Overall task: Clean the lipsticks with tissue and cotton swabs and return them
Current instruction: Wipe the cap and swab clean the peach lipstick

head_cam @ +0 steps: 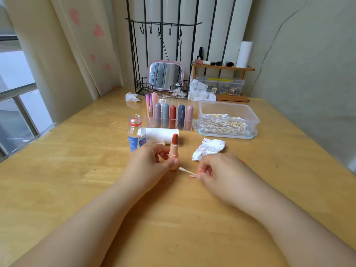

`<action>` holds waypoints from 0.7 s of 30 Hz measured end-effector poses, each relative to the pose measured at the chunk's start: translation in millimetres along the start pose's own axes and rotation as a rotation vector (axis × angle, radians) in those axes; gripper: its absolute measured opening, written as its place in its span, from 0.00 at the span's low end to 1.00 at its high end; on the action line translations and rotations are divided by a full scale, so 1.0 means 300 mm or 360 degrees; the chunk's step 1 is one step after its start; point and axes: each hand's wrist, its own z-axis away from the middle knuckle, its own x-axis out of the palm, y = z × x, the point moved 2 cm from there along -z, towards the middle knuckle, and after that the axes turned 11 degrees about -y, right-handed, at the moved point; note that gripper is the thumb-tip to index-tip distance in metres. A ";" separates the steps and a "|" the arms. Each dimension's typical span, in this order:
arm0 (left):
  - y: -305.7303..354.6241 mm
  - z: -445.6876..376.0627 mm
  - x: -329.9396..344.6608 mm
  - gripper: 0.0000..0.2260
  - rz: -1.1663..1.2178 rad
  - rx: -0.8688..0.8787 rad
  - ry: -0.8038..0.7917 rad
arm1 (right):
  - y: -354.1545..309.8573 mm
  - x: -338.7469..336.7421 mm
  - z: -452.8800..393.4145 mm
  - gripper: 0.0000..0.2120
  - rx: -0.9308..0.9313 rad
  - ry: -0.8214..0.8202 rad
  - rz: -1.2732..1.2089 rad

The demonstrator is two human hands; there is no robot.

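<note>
My left hand point(152, 162) grips an open lipstick point(174, 149) upright, a peach tube with its brick-red bullet wound out. My right hand point(217, 170) pinches a cotton swab point(185, 171) whose white tip points left, just short of the tube's base. A crumpled tissue point(209, 148) with red marks lies on the table behind my right hand. A clear organizer point(169, 114) holds several capped lipsticks. A clear box of cotton swabs point(227, 120) stands to its right. A tissue roll point(161, 134) lies behind the lipstick.
A small open bottle point(135, 134) with a blue label stands left of the tissue roll. Another crumpled tissue point(132, 97), a pink mirror point(165, 75) in a wire rack and a wooden shelf point(221, 68) sit at the back. The wooden table point(77, 180) stretches wide around my arms.
</note>
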 end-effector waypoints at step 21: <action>0.003 0.014 -0.068 0.08 -0.0335 -0.0036 0.0223 | 0.102 -0.066 -0.007 0.10 0.0151 0.0262 -0.0492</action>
